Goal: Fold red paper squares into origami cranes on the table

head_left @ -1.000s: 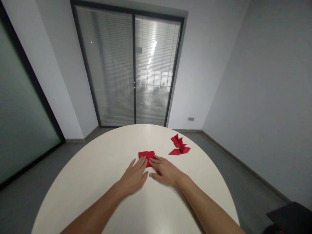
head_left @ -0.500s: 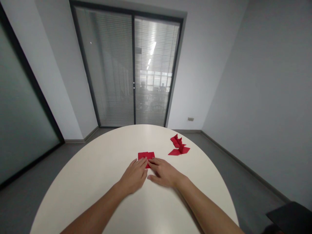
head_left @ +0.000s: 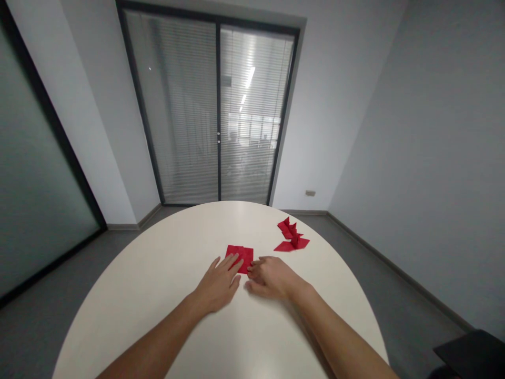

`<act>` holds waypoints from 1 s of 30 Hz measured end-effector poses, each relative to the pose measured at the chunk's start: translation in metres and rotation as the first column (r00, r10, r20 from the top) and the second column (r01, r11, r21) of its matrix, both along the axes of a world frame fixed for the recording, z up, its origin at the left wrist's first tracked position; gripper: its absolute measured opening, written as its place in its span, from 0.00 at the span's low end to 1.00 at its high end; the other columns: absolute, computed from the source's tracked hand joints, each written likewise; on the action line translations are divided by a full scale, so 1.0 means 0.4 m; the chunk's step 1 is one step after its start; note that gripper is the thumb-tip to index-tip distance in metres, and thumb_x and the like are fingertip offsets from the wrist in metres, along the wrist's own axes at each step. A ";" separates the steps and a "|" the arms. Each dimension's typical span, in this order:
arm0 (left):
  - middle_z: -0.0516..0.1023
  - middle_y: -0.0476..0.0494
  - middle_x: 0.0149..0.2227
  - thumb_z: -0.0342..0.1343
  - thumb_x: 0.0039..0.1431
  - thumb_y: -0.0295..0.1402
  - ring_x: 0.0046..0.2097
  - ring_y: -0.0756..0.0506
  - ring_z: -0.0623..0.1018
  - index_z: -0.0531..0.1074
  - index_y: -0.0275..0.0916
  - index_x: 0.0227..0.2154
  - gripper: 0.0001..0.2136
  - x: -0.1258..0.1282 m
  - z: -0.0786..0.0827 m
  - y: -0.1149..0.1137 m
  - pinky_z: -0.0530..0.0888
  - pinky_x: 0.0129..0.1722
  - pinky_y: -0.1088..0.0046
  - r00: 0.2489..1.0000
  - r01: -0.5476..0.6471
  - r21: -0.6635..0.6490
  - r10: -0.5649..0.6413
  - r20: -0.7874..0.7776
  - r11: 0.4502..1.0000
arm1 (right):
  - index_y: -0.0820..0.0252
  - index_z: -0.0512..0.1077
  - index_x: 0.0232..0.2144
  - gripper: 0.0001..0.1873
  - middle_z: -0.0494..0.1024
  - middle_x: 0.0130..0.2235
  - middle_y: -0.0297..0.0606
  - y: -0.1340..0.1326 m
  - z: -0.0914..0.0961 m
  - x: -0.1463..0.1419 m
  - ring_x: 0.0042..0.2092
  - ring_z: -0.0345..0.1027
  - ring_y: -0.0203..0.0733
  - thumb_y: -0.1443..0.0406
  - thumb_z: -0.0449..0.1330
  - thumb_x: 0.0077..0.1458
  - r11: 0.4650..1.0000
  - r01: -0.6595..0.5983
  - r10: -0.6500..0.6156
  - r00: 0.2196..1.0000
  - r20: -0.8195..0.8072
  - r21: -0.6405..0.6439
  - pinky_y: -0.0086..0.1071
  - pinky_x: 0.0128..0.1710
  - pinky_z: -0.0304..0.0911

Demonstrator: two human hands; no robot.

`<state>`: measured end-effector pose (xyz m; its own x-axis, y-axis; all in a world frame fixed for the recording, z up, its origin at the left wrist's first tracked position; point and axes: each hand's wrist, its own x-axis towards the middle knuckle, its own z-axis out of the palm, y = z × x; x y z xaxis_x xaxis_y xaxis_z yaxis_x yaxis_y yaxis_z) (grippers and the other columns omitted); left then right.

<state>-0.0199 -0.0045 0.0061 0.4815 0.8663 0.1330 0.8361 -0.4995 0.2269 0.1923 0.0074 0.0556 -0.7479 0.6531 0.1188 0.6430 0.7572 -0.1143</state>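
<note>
A red folded square of paper (head_left: 246,255) lies flat on the white round table (head_left: 165,284). My left hand (head_left: 219,284) rests on its left and near part, palm down with the fingers spread. At the paper's right edge is my right hand (head_left: 272,276), its fingers bent and the fingertips at the near right corner. Whether those fingertips pinch the edge or only touch it, I cannot tell. Farther back on the right, red folded paper pieces (head_left: 292,239) with raised points sit close together.
The table's curved far edge lies beyond the paper pieces. Behind it stand a glass partition (head_left: 177,116) with blinds and white walls. A dark object (head_left: 469,352), perhaps a chair, is at the lower right.
My right hand has slid right, from the middle of the paper to its right edge, and its fingers have curled. The left hand stays on the paper with fingers more spread.
</note>
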 end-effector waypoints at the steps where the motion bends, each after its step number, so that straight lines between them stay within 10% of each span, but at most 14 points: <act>1: 0.59 0.37 0.68 0.40 0.69 0.37 0.69 0.41 0.58 0.62 0.38 0.64 0.23 -0.001 0.000 -0.001 0.54 0.67 0.50 1.000 -0.001 -0.001 0.001 0.000 1.000 | 0.59 0.75 0.24 0.17 0.80 0.29 0.40 0.001 0.003 0.001 0.34 0.72 0.43 0.58 0.57 0.61 1.000 -0.019 0.018 1.000 0.022 0.025 0.34 0.39 0.59; 20: 0.65 0.42 0.66 0.43 0.68 0.36 0.69 0.41 0.59 0.64 0.43 0.63 0.22 -0.013 0.007 0.000 0.49 0.69 0.51 0.984 0.144 0.004 -0.143 0.104 0.990 | 0.59 0.77 0.23 0.15 0.79 0.28 0.40 0.021 -0.018 0.008 0.36 0.71 0.43 0.61 0.58 0.59 0.993 -0.088 0.096 0.989 -0.110 0.073 0.35 0.43 0.62; 30: 0.63 0.45 0.67 0.50 0.66 0.36 0.68 0.39 0.61 0.62 0.50 0.64 0.24 -0.020 0.021 -0.005 0.53 0.68 0.48 0.950 0.288 0.026 -0.289 0.117 0.957 | 0.60 0.73 0.54 0.22 0.78 0.51 0.46 0.055 -0.081 0.028 0.51 0.70 0.47 0.70 0.57 0.58 0.994 0.067 -0.092 0.936 -0.339 -0.082 0.38 0.52 0.64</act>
<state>-0.0278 -0.0066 0.0145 0.6912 0.6914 0.2103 0.6236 -0.7177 0.3100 0.2035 0.0292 0.0234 -0.6153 0.7243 0.3112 0.6137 0.6878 -0.3877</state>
